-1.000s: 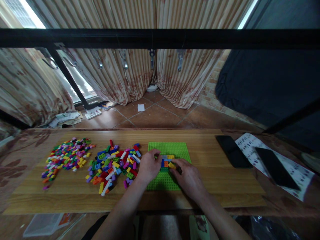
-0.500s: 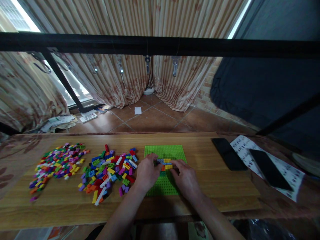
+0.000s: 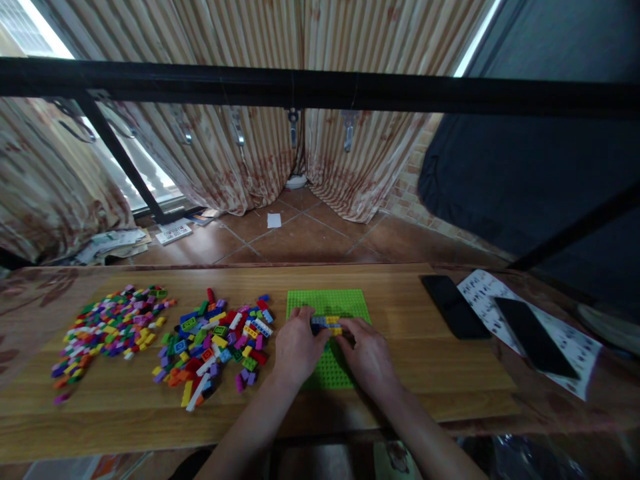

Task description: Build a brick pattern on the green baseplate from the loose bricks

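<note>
A green studded baseplate [image 3: 345, 301] lies on the wooden table [image 3: 400, 380], with a small cluster of blue, yellow and orange bricks [image 3: 327, 323] built on its middle. My left hand [image 3: 296, 348] rests on the plate's left side, fingers curled and pressed against the cluster. Curled the same way, my right hand [image 3: 367, 353] meets the cluster from the right. Both sets of fingertips pinch at the bricks; which single brick each one grips is hidden.
A pile of larger loose bricks [image 3: 215, 340] lies just left of my left hand, and a pile of small bricks [image 3: 107, 323] sits farther left. Two black phones [image 3: 453, 307] [image 3: 533, 337] and a printed sheet [image 3: 575, 347] lie at the right. A black bar [image 3: 320, 90] crosses overhead.
Both hands have closed in on the brick cluster, my right hand sliding left and my fingers curling tighter. The view has shifted slightly as my head moved.
</note>
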Demonstrator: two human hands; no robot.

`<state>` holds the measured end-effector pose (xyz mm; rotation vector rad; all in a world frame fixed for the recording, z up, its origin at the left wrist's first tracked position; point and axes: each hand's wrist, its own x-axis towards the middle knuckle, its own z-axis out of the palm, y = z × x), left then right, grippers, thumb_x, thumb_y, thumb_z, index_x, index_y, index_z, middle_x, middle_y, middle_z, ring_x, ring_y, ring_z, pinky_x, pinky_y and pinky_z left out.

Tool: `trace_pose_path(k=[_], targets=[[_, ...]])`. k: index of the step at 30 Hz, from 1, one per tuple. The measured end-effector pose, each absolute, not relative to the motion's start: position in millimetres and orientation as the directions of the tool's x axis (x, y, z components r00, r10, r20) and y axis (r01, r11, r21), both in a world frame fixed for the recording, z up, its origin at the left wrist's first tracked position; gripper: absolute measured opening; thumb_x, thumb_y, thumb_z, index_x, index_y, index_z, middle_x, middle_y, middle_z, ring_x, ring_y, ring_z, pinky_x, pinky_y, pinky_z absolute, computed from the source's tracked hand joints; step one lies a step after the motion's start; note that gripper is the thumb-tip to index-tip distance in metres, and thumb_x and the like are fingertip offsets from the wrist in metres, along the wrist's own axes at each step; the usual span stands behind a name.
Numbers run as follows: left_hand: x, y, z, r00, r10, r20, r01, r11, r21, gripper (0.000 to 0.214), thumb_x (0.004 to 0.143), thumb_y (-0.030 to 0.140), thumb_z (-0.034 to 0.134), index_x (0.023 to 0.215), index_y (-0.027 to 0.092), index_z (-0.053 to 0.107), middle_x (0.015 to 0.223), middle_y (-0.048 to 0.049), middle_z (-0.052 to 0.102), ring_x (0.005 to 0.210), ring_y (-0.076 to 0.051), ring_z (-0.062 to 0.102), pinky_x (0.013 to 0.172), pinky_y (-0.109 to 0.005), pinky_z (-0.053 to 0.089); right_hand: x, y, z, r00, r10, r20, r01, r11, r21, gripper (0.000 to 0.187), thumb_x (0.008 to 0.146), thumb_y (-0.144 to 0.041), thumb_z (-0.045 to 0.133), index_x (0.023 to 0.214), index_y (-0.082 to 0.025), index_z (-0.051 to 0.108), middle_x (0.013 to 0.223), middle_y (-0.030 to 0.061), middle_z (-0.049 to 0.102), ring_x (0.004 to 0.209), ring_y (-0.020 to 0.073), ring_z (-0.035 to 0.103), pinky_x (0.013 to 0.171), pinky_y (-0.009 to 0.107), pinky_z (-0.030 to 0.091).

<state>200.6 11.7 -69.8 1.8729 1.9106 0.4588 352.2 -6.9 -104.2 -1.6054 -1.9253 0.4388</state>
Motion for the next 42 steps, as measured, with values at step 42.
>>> trace_pose_path(k=[42], targets=[[209, 23, -61, -0.116, 0.967, -0.227, 0.836, 0.219, 0.503, 0.049, 0.071, 0.036, 0.068, 0.114, 0.018, 0.056, 0.117, -0.0118, 0.062, 0.102, -0.027, 0.064, 0.076, -0.032, 0.046, 361, 19, -106, 0.093, 0.996, 0.019, 0.683, -0.050, -0.728, 0.004, 0.073, -0.023, 0.065, 0.074, -0.021, 0.069, 0.075, 0.0014, 0.068, 0.072, 0.0166, 0.062, 0.069, 0.030, 0.045]])
